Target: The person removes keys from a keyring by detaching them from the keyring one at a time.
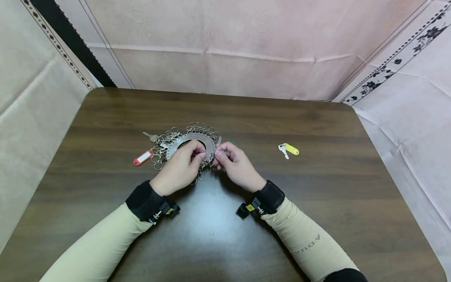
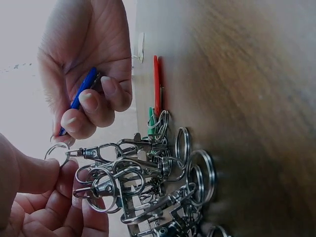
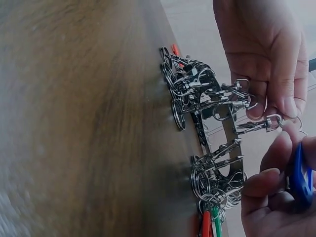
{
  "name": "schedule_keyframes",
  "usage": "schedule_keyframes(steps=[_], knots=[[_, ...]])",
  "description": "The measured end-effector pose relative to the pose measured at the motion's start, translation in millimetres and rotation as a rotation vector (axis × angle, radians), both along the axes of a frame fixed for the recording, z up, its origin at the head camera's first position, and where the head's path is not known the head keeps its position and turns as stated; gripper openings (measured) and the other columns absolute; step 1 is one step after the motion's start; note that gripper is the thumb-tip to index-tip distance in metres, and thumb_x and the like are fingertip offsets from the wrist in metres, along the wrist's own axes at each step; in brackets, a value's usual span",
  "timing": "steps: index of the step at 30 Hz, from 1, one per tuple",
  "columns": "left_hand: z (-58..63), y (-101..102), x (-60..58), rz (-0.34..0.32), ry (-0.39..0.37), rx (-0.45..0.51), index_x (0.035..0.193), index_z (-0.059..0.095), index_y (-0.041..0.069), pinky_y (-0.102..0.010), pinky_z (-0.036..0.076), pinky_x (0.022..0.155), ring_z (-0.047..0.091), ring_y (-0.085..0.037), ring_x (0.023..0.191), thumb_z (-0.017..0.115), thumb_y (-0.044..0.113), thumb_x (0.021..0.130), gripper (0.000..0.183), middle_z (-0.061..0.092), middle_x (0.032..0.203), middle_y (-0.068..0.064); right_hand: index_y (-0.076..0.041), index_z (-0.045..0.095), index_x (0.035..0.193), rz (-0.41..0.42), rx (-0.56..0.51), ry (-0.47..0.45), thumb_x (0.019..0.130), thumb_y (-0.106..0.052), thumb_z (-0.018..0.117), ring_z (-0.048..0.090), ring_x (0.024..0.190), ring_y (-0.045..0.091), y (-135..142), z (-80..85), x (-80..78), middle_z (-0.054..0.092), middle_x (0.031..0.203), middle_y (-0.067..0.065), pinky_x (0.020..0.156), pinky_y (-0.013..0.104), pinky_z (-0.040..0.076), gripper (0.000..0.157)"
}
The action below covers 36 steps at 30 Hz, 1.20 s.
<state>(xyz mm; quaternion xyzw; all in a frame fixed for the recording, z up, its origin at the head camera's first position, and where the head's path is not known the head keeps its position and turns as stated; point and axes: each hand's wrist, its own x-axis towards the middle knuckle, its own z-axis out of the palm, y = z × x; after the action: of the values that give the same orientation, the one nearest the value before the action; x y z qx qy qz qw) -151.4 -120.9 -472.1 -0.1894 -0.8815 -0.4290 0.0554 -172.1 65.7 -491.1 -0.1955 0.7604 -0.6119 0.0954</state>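
Note:
A flat silver metal ring plate [image 1: 172, 148], hung round with several swivel clips and split rings, is under both hands near the table's middle. My left hand [image 1: 181, 166] pinches a small split ring [image 2: 58, 148] at the end of one clip [image 3: 254, 127] between thumb and finger. In my right hand [image 1: 241, 168] is a blue key tag [image 3: 300, 180], gripped by curled fingers, its tip close to that split ring. Whether the tag is joined to the ring, I cannot tell. A red key tag [image 1: 143, 157] hangs at the plate's left side.
A yellow key tag [image 1: 292, 149] with a silver key [image 1: 283, 150] lies apart on the right of the wooden table [image 1: 317, 219]. Another key [image 1: 149, 136] sticks out at the plate's upper left. A green tag [image 3: 217, 222] sits beside a red one among the rings.

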Motion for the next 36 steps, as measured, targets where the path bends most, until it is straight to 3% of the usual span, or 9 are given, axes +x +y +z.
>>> schedule_keyframes(steps=[5, 9, 17, 25, 36], knots=[[0.7, 0.2, 1.2, -0.023, -0.003, 0.0, 0.091, 0.056, 0.006, -0.034, 0.044, 0.063, 0.051, -0.017, 0.07, 0.056, 0.01, 0.093, 0.004, 0.059, 0.082, -0.006, 0.004, 0.053, 0.099, -0.017, -0.004, 0.004, 0.099, -0.01, 0.048, 0.056, 0.065, 0.017, 0.6, 0.1, 0.4, 0.062, 0.078, 0.021, 0.066, 0.047, 0.051, 0.015], [1.9, 0.7, 2.2, -0.049, -0.022, -0.011, 0.091, 0.055, 0.006, -0.033, 0.042, 0.06, 0.05, -0.018, 0.068, 0.057, 0.01, 0.093, 0.004, 0.056, 0.079, -0.005, 0.005, 0.053, 0.098, -0.025, -0.005, 0.01, 0.099, -0.01, 0.049, 0.057, 0.065, 0.017, 0.9, 1.3, 0.7, 0.061, 0.075, 0.014, 0.066, 0.047, 0.052, 0.015], [1.6, 1.1, 2.6, -0.057, -0.051, -0.024, 0.092, 0.057, 0.007, -0.033, 0.043, 0.061, 0.049, -0.016, 0.068, 0.057, 0.011, 0.093, 0.004, 0.056, 0.078, -0.005, 0.002, 0.054, 0.097, -0.027, -0.015, 0.006, 0.099, -0.01, 0.05, 0.057, 0.064, 0.017, 0.5, 4.3, 1.5, 0.061, 0.073, 0.01, 0.061, 0.041, 0.051, 0.013], [1.7, 1.1, 1.6, -0.075, -0.093, -0.037, 0.095, 0.06, 0.009, -0.034, 0.045, 0.064, 0.051, -0.016, 0.071, 0.056, 0.012, 0.094, 0.005, 0.06, 0.083, -0.005, 0.006, 0.053, 0.098, -0.035, -0.044, 0.002, 0.098, -0.01, 0.05, 0.056, 0.063, 0.019, 0.4, 3.7, 2.6, 0.061, 0.073, 0.014, 0.056, 0.032, 0.047, 0.016], [2.5, -0.5, 1.9, -0.091, -0.077, -0.082, 0.094, 0.06, 0.009, -0.035, 0.044, 0.064, 0.051, -0.016, 0.072, 0.057, 0.011, 0.094, 0.003, 0.062, 0.084, -0.006, 0.004, 0.054, 0.098, -0.03, -0.053, 0.005, 0.098, -0.012, 0.051, 0.056, 0.064, 0.027, 0.4, 4.7, 3.9, 0.061, 0.074, 0.013, 0.052, 0.029, 0.045, 0.017]])
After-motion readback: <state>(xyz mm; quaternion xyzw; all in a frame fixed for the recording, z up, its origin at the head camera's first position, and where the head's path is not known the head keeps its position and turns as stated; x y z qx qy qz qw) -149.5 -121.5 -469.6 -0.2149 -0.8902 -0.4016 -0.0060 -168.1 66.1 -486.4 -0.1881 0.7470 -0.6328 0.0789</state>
